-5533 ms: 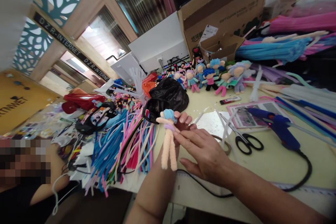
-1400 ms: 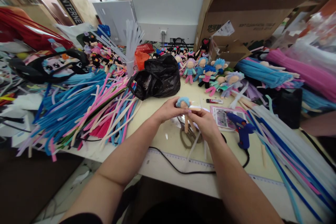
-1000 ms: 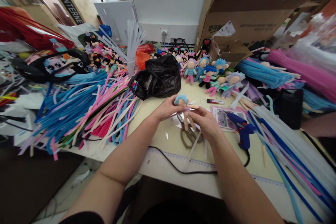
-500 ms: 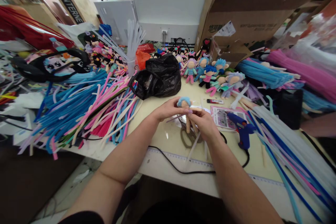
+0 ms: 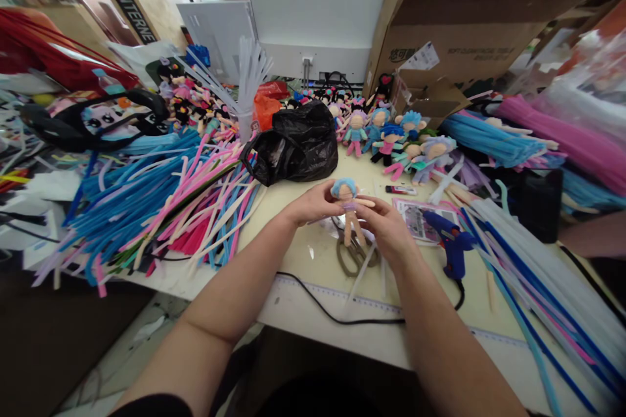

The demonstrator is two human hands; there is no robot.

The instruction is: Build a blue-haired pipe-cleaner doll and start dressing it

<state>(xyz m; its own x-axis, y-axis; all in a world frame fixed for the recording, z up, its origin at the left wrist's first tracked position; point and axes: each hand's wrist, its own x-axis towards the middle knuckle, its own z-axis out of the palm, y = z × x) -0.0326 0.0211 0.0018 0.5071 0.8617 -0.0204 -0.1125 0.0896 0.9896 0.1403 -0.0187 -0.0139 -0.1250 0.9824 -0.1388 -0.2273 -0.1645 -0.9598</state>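
Note:
A small pipe-cleaner doll (image 5: pixel 348 229) with light blue hair and bare beige limbs is held upright over the table. A lilac pipe-cleaner strip crosses its chest. My left hand (image 5: pixel 317 202) is closed on the doll's side, near its head and arm. From the other side, the fingers of my right hand (image 5: pixel 387 221) are closed at the chest and outstretched arm; some fingertips are hidden. Beneath the doll lie scissors (image 5: pixel 348 262) with brownish handles, partly covered by a pale strip.
A blue glue gun (image 5: pixel 454 244) with a black cord stands at the right, beside a printed card (image 5: pixel 415 218). Pipe cleaners (image 5: pixel 132 202) are heaped at the left. A black plastic bag (image 5: pixel 308 143) and finished dolls (image 5: pixel 391 137) sit behind, before a cardboard box (image 5: pixel 454 32).
The doll has turned more upright and its chest and legs show more. The lilac strip now lies across its chest. My right hand has shifted slightly right.

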